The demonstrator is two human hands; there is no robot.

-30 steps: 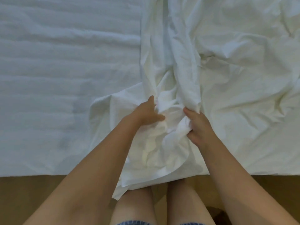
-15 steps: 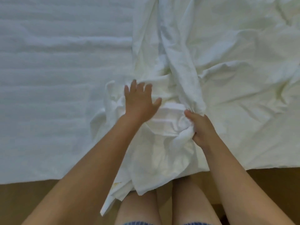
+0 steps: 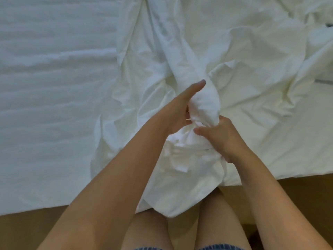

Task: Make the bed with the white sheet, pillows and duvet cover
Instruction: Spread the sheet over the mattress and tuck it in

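Bunching white sheet (image 3: 196, 103) between left hand (image 3: 182, 112), right hand (image 3: 221, 138) fingers.

No text, label, brand, number or sign can be read anywhere in the view.
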